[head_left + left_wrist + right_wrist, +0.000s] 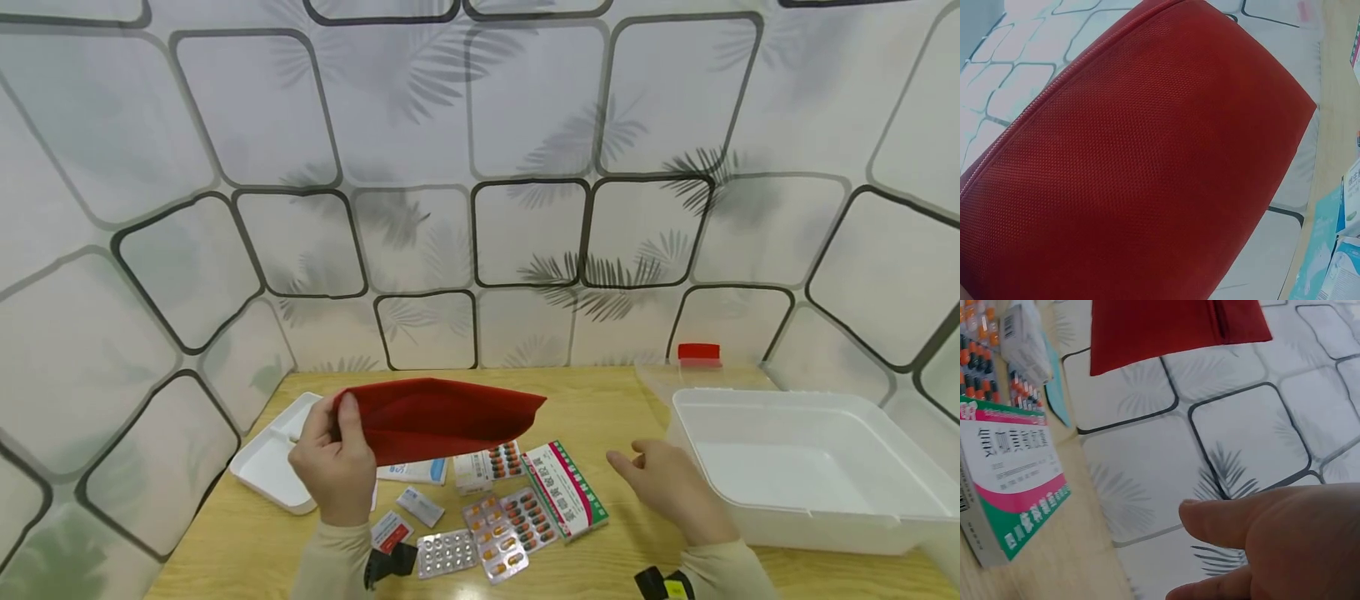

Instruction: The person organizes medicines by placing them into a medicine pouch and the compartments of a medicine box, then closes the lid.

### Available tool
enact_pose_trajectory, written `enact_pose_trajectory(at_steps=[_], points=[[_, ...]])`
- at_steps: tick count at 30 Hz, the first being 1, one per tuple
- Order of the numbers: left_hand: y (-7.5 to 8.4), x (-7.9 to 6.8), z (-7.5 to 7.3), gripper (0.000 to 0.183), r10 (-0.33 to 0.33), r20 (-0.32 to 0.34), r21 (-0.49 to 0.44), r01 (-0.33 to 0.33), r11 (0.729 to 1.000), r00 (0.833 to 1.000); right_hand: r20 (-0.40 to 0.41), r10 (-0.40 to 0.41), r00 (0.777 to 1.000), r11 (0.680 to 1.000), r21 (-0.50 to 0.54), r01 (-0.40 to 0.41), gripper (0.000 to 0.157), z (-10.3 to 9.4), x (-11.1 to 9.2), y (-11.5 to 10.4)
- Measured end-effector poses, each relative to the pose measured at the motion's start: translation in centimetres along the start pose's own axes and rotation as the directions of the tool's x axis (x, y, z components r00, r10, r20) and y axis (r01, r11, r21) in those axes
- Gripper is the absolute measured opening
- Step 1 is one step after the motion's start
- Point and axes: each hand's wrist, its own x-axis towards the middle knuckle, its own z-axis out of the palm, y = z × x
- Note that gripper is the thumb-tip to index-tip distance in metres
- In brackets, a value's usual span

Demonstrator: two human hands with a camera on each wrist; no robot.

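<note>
Red pouch [450,421], pinched by the left hand [337,467] above the medicine packs [566,492], is apparently being readied, and next the empty right hand [671,492], fingers loosely extended near the white bin [832,525], probably must reach leftward to steady it.

In the right wrist view, the right grip [1300,547], a bare hand, is reaching in from the lower right corner, its thumb pointing to the left and touching nothing. At the top, a red pouch [1160,331] is hanging in front of the patterned wall [1141,475]. At the left, a green, pink and white medicine box [1016,469] is lying on the wooden desk [1079,569]; beyond it, capsule blister packs [975,372] and a small white box [1022,344] are sitting near a teal item [1057,400].
</note>
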Motion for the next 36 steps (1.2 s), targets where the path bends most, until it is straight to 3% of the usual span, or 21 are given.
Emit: enact_pose_trajectory(at_steps=[13, 21, 36], points=[[-0.2, -0.1, 0.0, 0.009, 0.013, 0.001, 0.017, -0.013, 1.0, 1.0, 0.14, 0.072, 0.988, 0.996, -0.055, -0.065, 0.087, 1.8, 1.0, 1.0], [-0.2, -0.2, 0.1, 0.006, 0.013, 0.006, -0.003, -0.013, 1.0, 1.0, 0.215, 0.085, 0.973, 0.996, -0.038, -0.079, 0.068, 3.0, 0.5, 0.8], [-0.4, -0.3, 0.1, 0.005, 0.023, 0.005, -0.013, -0.023, 1.0, 1.0, 0.172, 0.049, 0.984, 0.996, -0.083, -0.035, 0.062, 5.4, -0.1, -1.5]])
